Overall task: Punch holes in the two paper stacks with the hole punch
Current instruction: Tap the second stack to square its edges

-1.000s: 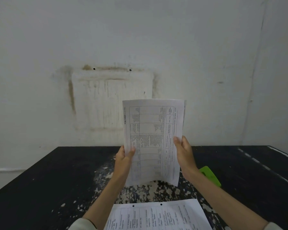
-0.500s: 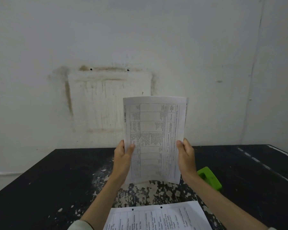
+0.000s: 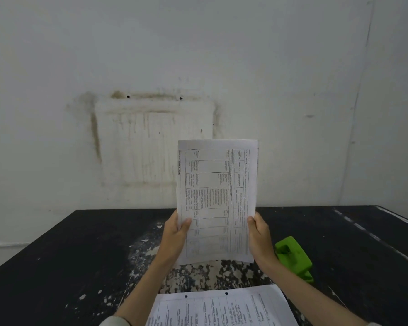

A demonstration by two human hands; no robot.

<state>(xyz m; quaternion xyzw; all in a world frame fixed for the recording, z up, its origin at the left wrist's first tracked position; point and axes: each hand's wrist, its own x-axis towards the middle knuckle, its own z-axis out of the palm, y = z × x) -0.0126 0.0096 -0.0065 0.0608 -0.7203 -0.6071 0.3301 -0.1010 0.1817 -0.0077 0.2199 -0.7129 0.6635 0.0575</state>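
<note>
Paper stack, upright: printed table sheets, text sideways and too small to read; held on end above the bench, lower edge just clear of the surface. Left hand pinches the left margin, thumb in front; right hand clasps the right margin likewise. Second paper stack: flat at the near edge, two punched holes along its far margin, print illegible. Hole punch: green plastic, wedge-shaped, resting right of the right wrist, apart from both stacks. Bench: black, paint worn to speckles at centre; open room left and far right. Wall: white, stained rectangular outline.
</note>
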